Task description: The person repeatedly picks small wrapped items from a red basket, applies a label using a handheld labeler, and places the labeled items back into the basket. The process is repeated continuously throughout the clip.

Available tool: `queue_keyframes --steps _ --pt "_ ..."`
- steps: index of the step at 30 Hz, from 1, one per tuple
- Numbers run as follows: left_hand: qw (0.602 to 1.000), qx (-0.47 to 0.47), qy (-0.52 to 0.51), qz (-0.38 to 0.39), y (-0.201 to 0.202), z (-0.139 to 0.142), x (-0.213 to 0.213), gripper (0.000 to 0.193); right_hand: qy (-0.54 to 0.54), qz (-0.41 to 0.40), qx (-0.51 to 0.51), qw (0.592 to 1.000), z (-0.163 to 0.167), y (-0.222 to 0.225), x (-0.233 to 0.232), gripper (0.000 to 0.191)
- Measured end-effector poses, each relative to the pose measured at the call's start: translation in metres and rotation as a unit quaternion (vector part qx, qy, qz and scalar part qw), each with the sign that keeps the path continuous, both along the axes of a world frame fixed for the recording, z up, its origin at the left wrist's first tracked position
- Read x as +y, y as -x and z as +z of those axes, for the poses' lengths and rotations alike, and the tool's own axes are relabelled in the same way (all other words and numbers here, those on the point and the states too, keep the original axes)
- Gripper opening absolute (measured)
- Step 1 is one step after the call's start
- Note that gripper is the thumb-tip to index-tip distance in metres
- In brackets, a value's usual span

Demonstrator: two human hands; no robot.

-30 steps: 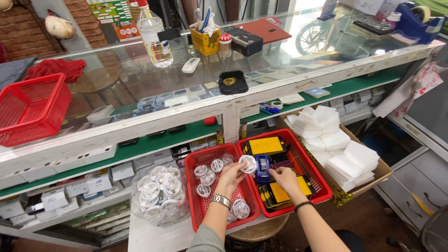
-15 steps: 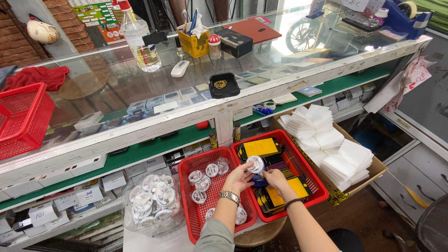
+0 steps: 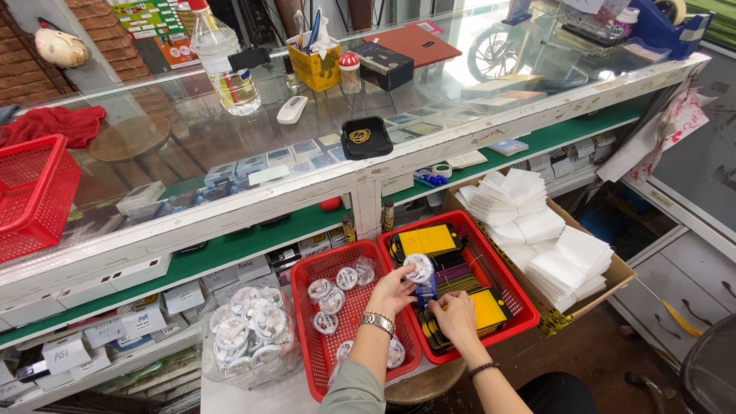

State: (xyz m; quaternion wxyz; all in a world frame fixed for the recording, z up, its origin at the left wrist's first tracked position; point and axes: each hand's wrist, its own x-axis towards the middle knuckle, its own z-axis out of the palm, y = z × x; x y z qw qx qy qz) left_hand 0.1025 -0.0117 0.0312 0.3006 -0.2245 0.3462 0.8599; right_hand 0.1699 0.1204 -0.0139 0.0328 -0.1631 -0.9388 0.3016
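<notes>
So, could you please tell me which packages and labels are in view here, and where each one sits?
Round clear packet: left hand, white disc inside.
Blue packet: between both hands, small.
Yellow pack: right basket, flat, black-edged.
White boxes: low shelf, left, labelled.
Clear bag: beside left basket, full of round packets.

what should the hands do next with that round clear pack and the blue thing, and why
Probably drop the round clear pack from the left hand into the left red basket, where similar packs already lie. It is held over the rim between the two baskets, while the right hand holds a blue item over the right basket.
</notes>
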Motion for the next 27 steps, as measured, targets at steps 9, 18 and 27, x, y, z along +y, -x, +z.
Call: queue_keyframes --steps 9,18,27 --pt "1.0 0.005 0.005 0.01 -0.015 0.009 0.004 0.074 -0.003 -0.013 -0.159 0.987 0.022 0.011 0.005 0.035" --pt "0.999 0.004 -0.004 0.032 -0.036 0.001 0.004 0.072 -0.092 -0.016 -0.093 0.991 0.013 -0.017 -0.008 0.026" --pt "0.957 0.213 0.198 0.018 -0.049 0.008 -0.03 0.041 0.372 0.202 -0.01 0.906 0.035 -0.001 0.038 0.034"
